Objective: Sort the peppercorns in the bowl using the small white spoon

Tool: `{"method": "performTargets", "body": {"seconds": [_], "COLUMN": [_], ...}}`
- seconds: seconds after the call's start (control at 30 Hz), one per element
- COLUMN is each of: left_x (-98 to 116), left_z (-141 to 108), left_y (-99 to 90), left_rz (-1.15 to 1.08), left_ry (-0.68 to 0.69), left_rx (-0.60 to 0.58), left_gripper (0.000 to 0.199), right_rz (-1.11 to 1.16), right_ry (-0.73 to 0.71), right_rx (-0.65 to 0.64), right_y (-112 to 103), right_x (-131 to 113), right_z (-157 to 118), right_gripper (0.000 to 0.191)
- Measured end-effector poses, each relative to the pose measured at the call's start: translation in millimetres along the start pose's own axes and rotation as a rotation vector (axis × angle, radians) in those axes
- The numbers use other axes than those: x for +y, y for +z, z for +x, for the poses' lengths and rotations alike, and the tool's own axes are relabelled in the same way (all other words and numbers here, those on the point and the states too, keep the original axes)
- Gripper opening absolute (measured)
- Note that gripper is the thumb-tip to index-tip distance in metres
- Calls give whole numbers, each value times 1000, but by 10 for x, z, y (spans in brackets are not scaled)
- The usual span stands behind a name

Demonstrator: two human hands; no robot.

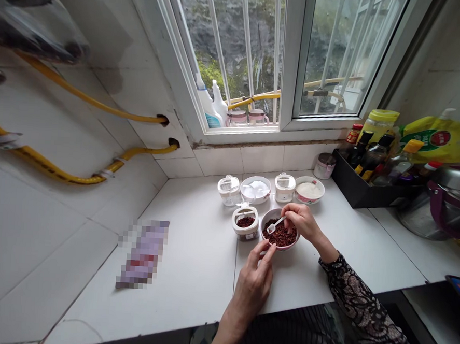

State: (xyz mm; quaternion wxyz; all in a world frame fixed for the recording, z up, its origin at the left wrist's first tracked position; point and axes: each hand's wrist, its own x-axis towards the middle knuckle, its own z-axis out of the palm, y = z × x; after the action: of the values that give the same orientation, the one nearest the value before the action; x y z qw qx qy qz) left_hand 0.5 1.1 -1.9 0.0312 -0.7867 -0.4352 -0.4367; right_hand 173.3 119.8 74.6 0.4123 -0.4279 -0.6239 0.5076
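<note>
My right hand (301,222) pinches the handle of a small white spoon (276,224), its scoop end over a bowl (298,241) of dark red-brown dried grains that look like Sichuan peppercorns (282,237). At the bowl's near left side, my left hand (255,277) grips the rim between thumb and fingers. Just left of the bowl stands a clear seasoning jar (245,234) with a white-framed lid and the same dark grains inside. Behind are two similar seasoning jars, one at left (227,192) and another at right (284,195).
White contents fill a bowl (268,199) and another bowl (310,199) at the back. A black box (354,187) of sauce bottles and a metal pot (418,217) stand right. A blurred purple packet (144,260) lies left on the white counter (193,263).
</note>
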Motion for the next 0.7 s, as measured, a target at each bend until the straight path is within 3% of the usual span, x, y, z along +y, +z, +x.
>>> {"method": "performTargets", "body": {"seconds": [0.37, 0.5, 0.6, 0.7], "left_x": [-12, -15, -13, -8], "left_z": [-8, -10, -9, -6], "left_y": [22, 41, 47, 49], "left_rz": [-7, -21, -32, -41], "left_ry": [2, 12, 13, 7], "left_rx": [17, 33, 41, 51], "left_gripper": [56, 56, 58, 59], "right_rz": [119, 153, 107, -196], "right_ry": [-40, -112, -212, -438], "right_rx": [11, 42, 63, 52], "right_y": [-15, 84, 229, 351], "right_x": [8, -59, -87, -69], "right_z": [53, 57, 34, -9], "right_gripper": [17, 23, 22, 16]}}
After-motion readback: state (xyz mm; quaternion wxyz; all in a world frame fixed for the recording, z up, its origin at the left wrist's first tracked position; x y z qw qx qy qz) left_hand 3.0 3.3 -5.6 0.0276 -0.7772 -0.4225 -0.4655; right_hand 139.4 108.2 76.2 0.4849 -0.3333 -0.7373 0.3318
